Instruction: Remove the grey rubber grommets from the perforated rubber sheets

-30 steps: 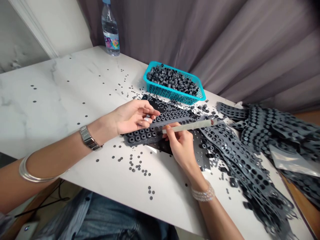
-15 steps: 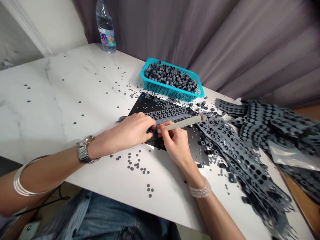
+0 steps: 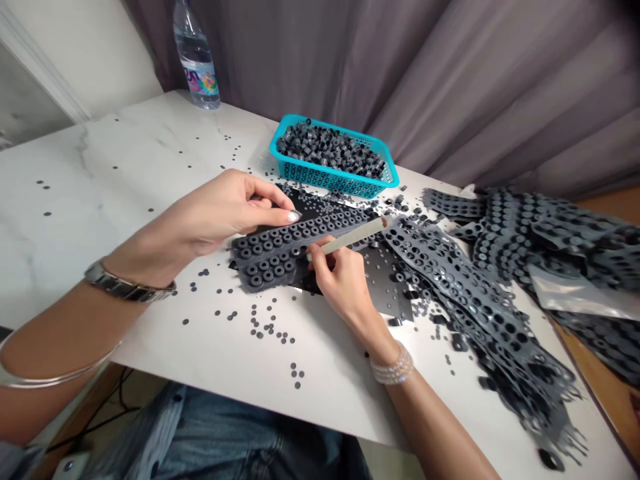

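Observation:
A grey rubber sheet of ring-shaped parts [image 3: 280,250] lies on a black mat [image 3: 385,287] in the middle of the white marble table [image 3: 125,173]. My left hand [image 3: 210,213] is raised over the sheet's left half, fingers curled, thumb and forefinger pinched at the sheet's upper edge. My right hand [image 3: 340,280] rests on the mat and grips a pale stick tool [image 3: 350,238] like a pen, its lower end on the sheet among the rings.
A turquoise basket [image 3: 300,175] full of loose grey rings stands behind the sheet. Punched-out rubber strips [image 3: 480,293] pile up to the right. Small grey discs [image 3: 265,330] are scattered over the table. A water bottle [image 3: 195,60] stands at the far back.
My left hand lifted from pressing flat on the sheet and now pinches its upper edge. The sheet has shifted left, showing more rings. The stick tool has tilted lower.

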`<state>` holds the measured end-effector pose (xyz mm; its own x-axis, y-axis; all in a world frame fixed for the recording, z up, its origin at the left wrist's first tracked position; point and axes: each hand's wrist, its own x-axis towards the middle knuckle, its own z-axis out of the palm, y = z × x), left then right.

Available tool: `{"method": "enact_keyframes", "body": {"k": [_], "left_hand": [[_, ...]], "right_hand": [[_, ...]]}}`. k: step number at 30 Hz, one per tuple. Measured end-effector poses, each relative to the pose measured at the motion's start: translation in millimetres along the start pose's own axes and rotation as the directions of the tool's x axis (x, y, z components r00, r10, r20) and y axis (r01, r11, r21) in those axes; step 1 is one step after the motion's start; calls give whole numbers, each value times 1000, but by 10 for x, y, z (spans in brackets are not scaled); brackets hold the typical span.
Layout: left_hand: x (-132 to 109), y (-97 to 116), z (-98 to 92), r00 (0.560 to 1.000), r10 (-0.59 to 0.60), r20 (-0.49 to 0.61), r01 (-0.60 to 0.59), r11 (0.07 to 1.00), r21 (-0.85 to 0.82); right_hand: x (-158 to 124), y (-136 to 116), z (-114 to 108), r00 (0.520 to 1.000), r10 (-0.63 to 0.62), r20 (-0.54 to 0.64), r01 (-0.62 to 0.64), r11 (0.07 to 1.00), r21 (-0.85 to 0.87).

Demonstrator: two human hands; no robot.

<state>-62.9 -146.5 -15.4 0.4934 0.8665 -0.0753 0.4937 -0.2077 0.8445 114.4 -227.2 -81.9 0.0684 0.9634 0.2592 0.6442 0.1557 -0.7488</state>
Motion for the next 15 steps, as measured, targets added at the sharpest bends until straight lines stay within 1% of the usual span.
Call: {"method": "enact_keyframes", "body": {"k": [2,3,4,5,6,7,8,9,10,11,12,13,14,15], "left_hand": [[17,-25,16,1000,-9,-28,9,1000,-26],[27,-31,66,1000,-4,-12,4,1000,-11],[38,-25,140,1000,10,9,-10,1000,9],[54,-5,238,999,34,33,-35,999,29],[75,33,354,996,71,61,-74,996,43],[103,88,486,988,124,90,-129,990,51],[138,158,629,974,193,122,-201,978,53],[182,238,779,946,278,166,-289,956,45],[232,324,927,905,378,194,-390,920,30],[287,410,1067,852,471,227,-487,873,17],[343,490,1189,806,543,237,-558,830,-3],[397,558,1285,770,582,262,-601,799,-10],[444,611,1349,752,594,286,-617,787,-13],[482,647,1374,745,596,300,-621,784,-16]], "right_hand": [[15,-2,-59,997,41,-64,-35,995,95],[28,-2,-116,989,63,-133,-43,988,149],[44,0,-193,970,83,-228,-36,979,200],[62,3,-290,935,97,-341,-14,971,238],[81,9,-402,879,100,-466,24,967,254],[97,18,-522,810,91,-579,70,966,250],[108,29,-643,729,80,-680,116,965,237],[115,43,-756,649,65,-758,155,964,215],[115,58,-854,582,56,-811,176,965,193],[110,75,-933,523,51,-851,180,969,169],[100,93,-990,487,52,-872,163,975,150],[88,111,-1027,464,56,-884,141,981,136],[76,129,-1046,451,63,-890,119,984,129],[65,146,-1050,448,70,-891,104,986,130]]}}
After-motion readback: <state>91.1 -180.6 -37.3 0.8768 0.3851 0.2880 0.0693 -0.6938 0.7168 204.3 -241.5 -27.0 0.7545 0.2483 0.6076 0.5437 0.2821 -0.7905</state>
